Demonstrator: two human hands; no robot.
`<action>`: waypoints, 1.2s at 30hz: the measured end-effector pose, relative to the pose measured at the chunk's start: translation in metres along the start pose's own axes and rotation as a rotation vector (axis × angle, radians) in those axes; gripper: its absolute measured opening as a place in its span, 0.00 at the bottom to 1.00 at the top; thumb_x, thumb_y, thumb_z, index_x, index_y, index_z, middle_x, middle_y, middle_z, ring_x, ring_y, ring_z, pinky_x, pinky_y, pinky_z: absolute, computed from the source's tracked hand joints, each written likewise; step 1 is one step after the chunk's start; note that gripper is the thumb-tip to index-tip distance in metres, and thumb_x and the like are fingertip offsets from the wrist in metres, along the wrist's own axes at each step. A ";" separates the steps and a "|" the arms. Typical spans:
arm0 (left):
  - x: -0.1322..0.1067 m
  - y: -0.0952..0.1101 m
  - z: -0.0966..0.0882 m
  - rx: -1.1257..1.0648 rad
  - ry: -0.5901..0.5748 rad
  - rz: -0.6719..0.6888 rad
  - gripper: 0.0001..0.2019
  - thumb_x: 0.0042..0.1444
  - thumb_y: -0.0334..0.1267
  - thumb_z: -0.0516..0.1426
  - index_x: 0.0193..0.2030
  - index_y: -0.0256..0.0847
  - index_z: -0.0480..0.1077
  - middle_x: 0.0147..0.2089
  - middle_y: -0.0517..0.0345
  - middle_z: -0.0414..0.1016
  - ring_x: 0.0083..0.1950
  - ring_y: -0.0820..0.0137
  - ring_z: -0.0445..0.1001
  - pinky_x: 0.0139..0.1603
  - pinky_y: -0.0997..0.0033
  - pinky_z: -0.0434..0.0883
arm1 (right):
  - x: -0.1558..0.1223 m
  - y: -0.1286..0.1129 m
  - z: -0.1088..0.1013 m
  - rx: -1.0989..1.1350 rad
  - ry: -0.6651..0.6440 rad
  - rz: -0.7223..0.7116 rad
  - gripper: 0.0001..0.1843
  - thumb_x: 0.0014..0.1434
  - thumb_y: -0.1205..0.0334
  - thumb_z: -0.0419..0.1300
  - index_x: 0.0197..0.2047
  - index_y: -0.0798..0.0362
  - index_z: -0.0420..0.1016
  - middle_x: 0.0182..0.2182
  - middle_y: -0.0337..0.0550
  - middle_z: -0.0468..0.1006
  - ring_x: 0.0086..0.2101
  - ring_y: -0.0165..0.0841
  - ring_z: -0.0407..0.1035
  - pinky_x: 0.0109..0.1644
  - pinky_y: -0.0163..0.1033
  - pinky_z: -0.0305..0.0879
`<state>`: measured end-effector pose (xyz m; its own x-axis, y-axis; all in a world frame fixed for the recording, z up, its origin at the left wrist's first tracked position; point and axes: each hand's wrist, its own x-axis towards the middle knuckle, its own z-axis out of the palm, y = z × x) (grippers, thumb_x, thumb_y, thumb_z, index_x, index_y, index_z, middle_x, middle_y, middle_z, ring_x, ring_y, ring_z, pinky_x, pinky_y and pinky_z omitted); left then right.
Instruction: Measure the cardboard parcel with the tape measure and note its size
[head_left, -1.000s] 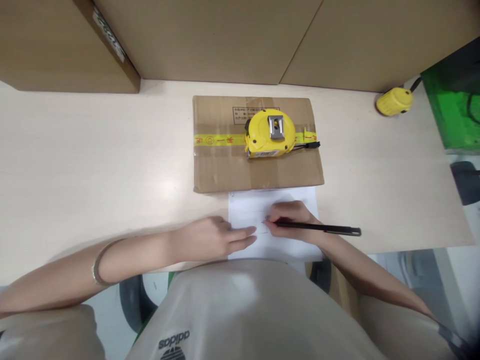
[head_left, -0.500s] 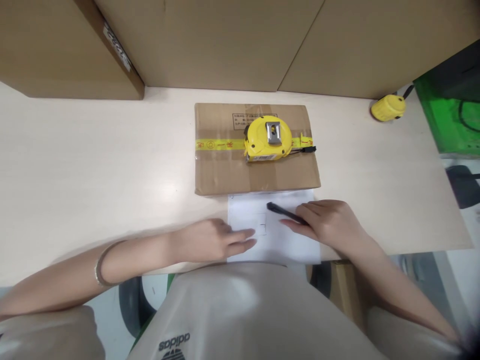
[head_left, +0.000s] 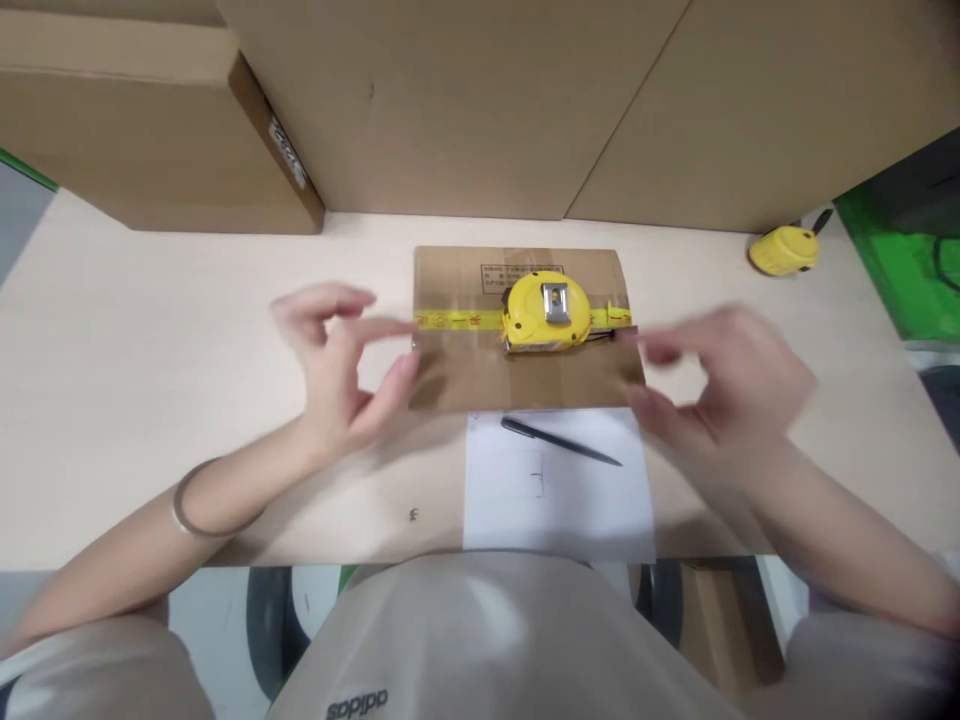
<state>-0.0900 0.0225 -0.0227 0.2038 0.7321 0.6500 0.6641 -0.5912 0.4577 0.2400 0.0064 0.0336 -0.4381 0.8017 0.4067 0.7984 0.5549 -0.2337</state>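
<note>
My left hand (head_left: 345,365) is at the left end of a small cardboard box (head_left: 465,375), its thumb and fingers spread apart. At the box's right end my right hand (head_left: 727,380) is blurred, with thumb and forefinger apart and nothing visible between them. Whether the fingertips touch the box I cannot tell. A yellow tape measure (head_left: 544,312) with a metal belt clip lies on top of the box, over a strip of yellow tape. A black pen (head_left: 562,442) rests on a white sheet of paper (head_left: 510,525), which bears a few drawn lines.
Behind the box stand large cardboard cartons (head_left: 465,110), with another carton (head_left: 180,150) at the back left. A second yellow tape measure (head_left: 784,250) lies at the back right of the pale table (head_left: 135,400). A green surface (head_left: 889,250) shows beyond the right edge.
My right hand has let go of the pen, which now lies on the paper. Both hands have moved from the paper to opposite ends of the box and opened. The view has shifted.
</note>
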 end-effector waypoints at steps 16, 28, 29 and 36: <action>0.021 -0.032 0.058 -0.877 -0.232 -0.494 0.34 0.67 0.66 0.32 0.59 0.54 0.70 0.70 0.59 0.63 0.73 0.57 0.61 0.71 0.48 0.67 | 0.102 -0.026 0.020 0.426 -0.316 -0.089 0.30 0.62 0.49 0.64 0.62 0.47 0.59 0.53 0.47 0.78 0.40 0.39 0.77 0.40 0.42 0.70; 0.030 -0.044 0.037 -0.626 -0.377 -0.319 0.22 0.65 0.58 0.54 0.60 0.53 0.72 0.61 0.52 0.65 0.70 0.56 0.59 0.71 0.50 0.64 | 0.081 0.004 0.002 0.290 -0.392 -0.022 0.18 0.64 0.51 0.61 0.54 0.46 0.69 0.47 0.43 0.78 0.39 0.36 0.73 0.38 0.39 0.66; 0.031 -0.044 0.036 -0.619 -0.384 -0.314 0.22 0.66 0.57 0.54 0.61 0.53 0.72 0.60 0.52 0.64 0.70 0.57 0.59 0.70 0.50 0.66 | 0.070 0.020 -0.007 0.321 -0.406 0.045 0.19 0.62 0.49 0.63 0.54 0.44 0.69 0.46 0.42 0.77 0.38 0.35 0.73 0.38 0.39 0.67; 0.033 -0.045 0.037 -0.616 -0.374 -0.279 0.19 0.66 0.53 0.55 0.60 0.54 0.72 0.59 0.51 0.65 0.65 0.58 0.63 0.63 0.54 0.73 | 0.007 0.090 -0.040 0.298 -0.296 0.410 0.24 0.55 0.40 0.66 0.50 0.42 0.71 0.40 0.43 0.76 0.34 0.37 0.71 0.31 0.40 0.68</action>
<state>-0.0871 0.0857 -0.0444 0.3900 0.8825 0.2628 0.2290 -0.3694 0.9006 0.3257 0.0531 0.0506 -0.2485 0.9683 -0.0238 0.7954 0.1900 -0.5755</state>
